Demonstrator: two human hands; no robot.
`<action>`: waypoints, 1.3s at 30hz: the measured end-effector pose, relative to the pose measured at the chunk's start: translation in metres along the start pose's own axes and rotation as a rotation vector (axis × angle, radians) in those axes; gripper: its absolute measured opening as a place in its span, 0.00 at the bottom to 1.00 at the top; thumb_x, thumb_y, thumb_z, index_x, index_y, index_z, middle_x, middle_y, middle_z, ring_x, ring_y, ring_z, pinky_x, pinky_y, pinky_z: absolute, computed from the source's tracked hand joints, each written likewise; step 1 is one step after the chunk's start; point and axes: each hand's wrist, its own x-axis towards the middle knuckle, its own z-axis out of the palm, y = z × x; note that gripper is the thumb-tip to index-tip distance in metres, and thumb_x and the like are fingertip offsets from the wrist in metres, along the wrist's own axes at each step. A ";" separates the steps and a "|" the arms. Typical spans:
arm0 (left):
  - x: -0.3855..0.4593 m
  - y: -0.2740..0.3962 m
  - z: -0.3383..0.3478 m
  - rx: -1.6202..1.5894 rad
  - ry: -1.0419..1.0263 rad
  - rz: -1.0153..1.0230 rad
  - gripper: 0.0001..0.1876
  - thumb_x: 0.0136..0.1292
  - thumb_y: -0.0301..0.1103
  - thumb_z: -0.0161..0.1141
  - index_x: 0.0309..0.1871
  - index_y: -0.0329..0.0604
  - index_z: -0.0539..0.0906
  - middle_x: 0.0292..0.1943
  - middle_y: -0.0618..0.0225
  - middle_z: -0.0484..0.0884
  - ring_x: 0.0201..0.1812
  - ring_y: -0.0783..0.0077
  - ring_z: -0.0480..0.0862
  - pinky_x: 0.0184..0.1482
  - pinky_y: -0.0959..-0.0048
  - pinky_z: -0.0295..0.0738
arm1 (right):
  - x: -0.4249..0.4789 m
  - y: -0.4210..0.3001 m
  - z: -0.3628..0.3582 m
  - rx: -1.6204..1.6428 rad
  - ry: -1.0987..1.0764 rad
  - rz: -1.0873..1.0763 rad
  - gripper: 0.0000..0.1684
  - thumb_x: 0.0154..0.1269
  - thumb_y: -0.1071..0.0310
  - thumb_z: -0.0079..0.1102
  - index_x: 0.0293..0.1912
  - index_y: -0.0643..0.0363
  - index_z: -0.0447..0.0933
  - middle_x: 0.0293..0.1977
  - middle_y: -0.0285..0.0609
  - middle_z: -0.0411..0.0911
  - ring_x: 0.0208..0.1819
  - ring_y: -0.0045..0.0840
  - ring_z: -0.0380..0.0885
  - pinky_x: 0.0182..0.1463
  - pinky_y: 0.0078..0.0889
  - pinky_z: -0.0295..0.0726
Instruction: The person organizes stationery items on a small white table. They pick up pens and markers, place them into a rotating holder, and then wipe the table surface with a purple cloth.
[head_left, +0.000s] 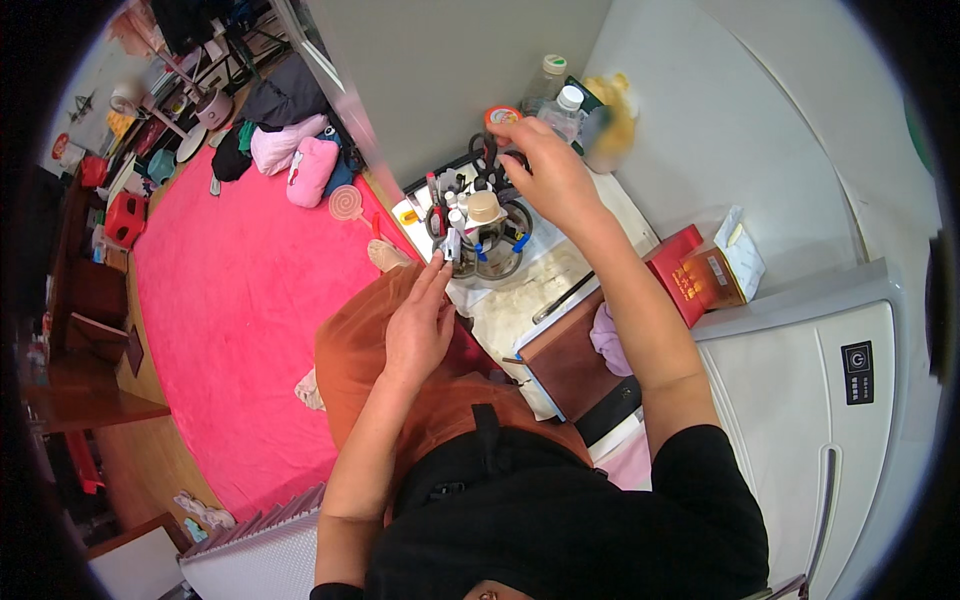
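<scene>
A round, compartmented desk organizer (501, 264) of dark see-through plastic stands before me, packed with pens, small white-capped tubes and a jar with a beige lid (483, 206). The extended fingers of my left hand (420, 330) touch its near left side, beside a small silver-white clip-like item (451, 246). Over the far side is my right hand (551, 169), its thumb and index finger apart at the black handles of scissors (486, 152). Whether it grips those handles is not clear. Blue-tipped items (520, 242) lean in the right compartment.
Behind the organizer stand an orange-lidded container (502, 115), clear bottles (568, 105) and a yellowish bag (611, 127). A brown notebook (570, 360), a black pen (562, 298) and a red box (679, 274) lie to the right. A white appliance (802, 390) borders that side; a pink mat (240, 315) covers the floor.
</scene>
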 end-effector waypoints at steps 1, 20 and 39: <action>0.000 0.000 0.000 0.003 -0.001 -0.001 0.33 0.65 0.23 0.66 0.75 0.43 0.77 0.81 0.63 0.71 0.63 0.50 0.86 0.58 0.57 0.86 | -0.001 0.000 0.000 0.000 -0.009 0.018 0.24 0.69 0.76 0.66 0.63 0.58 0.81 0.52 0.47 0.84 0.52 0.40 0.85 0.55 0.39 0.84; -0.004 0.004 0.002 0.042 0.014 0.061 0.35 0.64 0.21 0.65 0.77 0.43 0.73 0.82 0.60 0.69 0.65 0.48 0.84 0.59 0.57 0.85 | -0.007 -0.008 -0.003 -0.099 0.028 0.051 0.08 0.69 0.69 0.70 0.45 0.58 0.90 0.38 0.45 0.86 0.38 0.38 0.86 0.43 0.40 0.84; -0.011 0.009 0.005 0.077 0.031 0.114 0.37 0.64 0.22 0.64 0.79 0.45 0.72 0.82 0.60 0.68 0.60 0.47 0.87 0.55 0.56 0.86 | -0.053 -0.006 -0.011 0.024 0.175 0.210 0.09 0.74 0.69 0.68 0.50 0.62 0.86 0.41 0.44 0.86 0.36 0.28 0.85 0.38 0.30 0.82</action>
